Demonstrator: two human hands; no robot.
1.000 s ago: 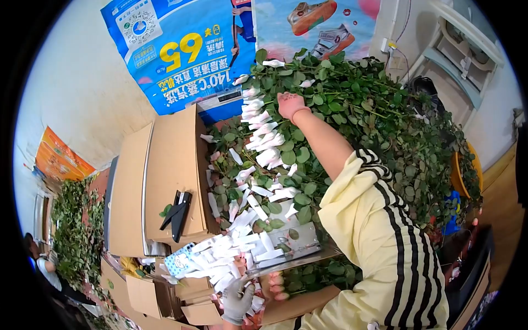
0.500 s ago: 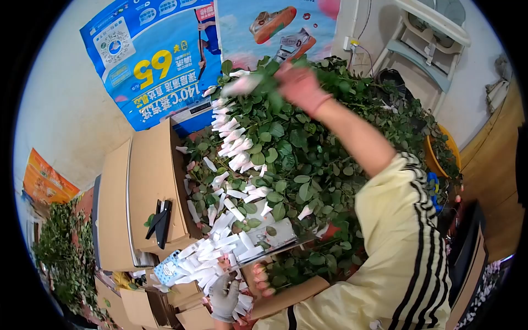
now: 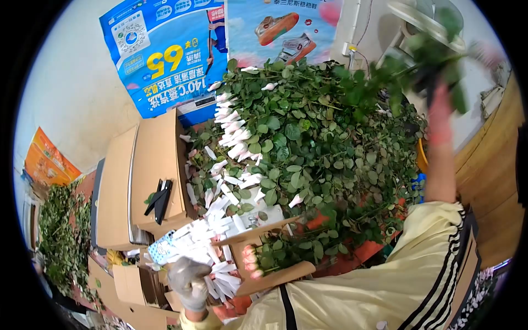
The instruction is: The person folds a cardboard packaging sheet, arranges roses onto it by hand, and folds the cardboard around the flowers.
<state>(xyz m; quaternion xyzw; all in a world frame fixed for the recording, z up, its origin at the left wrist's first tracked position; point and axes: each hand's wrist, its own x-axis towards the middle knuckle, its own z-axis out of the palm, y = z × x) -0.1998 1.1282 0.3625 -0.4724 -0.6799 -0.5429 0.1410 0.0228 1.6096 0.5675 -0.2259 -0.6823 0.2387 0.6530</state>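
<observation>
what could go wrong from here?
1. The leafy stems in the raised right hand might snag the white chair; they overlap it in view, depth unclear.
2. The left hand, close to the loose white sleeves, could scatter some.
3. The stapler lies on cardboard and may slide if bumped.

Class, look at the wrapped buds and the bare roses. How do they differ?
Cover: the wrapped buds are sheathed in white, while the bare roses show pink petals.
Place: most wrapped buds line the left edge of the big leafy heap; the bare roses lie between cardboard flaps.
Number: the wrapped buds in view outnumber the bare roses.
Both lie among or beside green leaves.
</observation>
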